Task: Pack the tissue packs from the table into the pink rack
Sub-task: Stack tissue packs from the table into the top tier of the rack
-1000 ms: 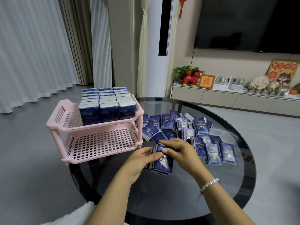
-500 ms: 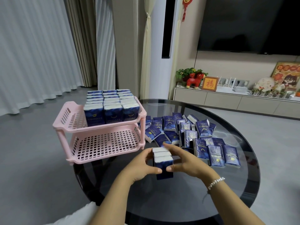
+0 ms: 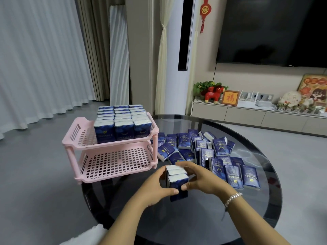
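A small bundle of blue tissue packs (image 3: 177, 181) stands upright on the round glass table (image 3: 194, 218), white tops up. My left hand (image 3: 155, 189) grips its left side and my right hand (image 3: 198, 179) grips its right side, thumbs on the near face. The pink two-tier rack (image 3: 113, 161) stands at the table's left edge; its top shelf is full of upright packs (image 3: 123, 123) and its lower shelf (image 3: 116, 161) holds nothing. Several loose packs (image 3: 212, 154) lie scattered behind and right of my hands.
A low TV cabinet (image 3: 256, 115) with ornaments runs along the far wall under a dark screen (image 3: 272, 29). Curtains (image 3: 40, 55) hang at the left over grey floor. A bracelet (image 3: 232, 198) sits on my right wrist.
The bundle lay flat between my hands a second ago; it now stands upright, pressed together from both sides. The camera view has tilted up slightly.
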A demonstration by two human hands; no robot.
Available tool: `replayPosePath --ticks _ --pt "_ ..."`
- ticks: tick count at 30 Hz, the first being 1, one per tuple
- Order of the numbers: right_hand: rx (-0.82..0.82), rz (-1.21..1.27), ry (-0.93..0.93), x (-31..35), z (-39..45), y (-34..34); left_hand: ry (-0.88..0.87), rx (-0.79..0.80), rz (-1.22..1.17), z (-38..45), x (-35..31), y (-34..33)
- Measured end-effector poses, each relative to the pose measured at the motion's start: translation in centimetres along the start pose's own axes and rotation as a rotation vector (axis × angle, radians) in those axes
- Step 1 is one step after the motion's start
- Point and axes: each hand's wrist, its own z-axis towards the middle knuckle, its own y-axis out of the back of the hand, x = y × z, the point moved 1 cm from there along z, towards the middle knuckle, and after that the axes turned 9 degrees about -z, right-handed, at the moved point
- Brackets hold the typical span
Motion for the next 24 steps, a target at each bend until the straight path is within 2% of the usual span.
replayPosePath --ticks 13,17,24 --pt "0.036 -0.134 0.254 11.5 1.0 3.2 -0.212 -0.224 0.090 -6.1 -7.8 7.2" --pt "0.022 -0.173 0.326 15.6 2.4 3.9 -0.215 -0.323 0.158 -7.3 -9.8 10.6" --pt "0.032 -0.195 0.415 21.2 6.4 3.6 -0.250 -0.361 0.156 -8.5 -12.1 16.6"
